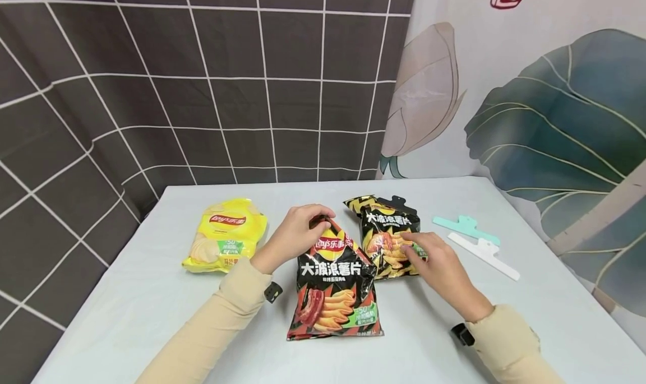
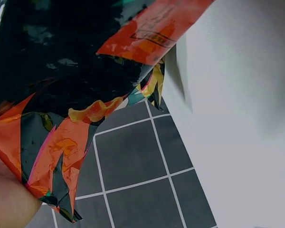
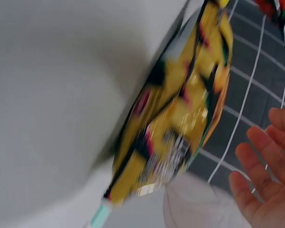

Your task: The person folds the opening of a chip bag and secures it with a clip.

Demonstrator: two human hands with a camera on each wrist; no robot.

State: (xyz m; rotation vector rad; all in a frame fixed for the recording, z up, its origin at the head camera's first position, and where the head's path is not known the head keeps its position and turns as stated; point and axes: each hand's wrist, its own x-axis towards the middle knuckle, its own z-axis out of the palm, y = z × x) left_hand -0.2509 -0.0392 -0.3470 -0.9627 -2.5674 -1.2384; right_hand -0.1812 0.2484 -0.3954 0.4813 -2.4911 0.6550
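Observation:
My left hand (image 1: 298,232) grips the top corner of a black and red chip bag (image 1: 333,280), which stands tilted on the table. Up close in the left wrist view, the crumpled end of that bag (image 2: 61,147) runs down beside the hand (image 2: 9,199). A black and yellow chip bag (image 1: 375,221) lies behind it to the right, with a black bag clip (image 1: 398,204) across its top. Over that bag's right side hovers my right hand (image 1: 444,266). In the right wrist view the hand's loosely spread fingers (image 3: 256,161) are apart from the bag (image 3: 171,114) and hold nothing.
A yellow chip bag (image 1: 227,235) lies at the left of the white table (image 1: 141,317). Toward the right are a teal bag clip (image 1: 466,227) and a white bag clip (image 1: 484,254). Dark gridded cloth (image 1: 227,103) rises behind the table.

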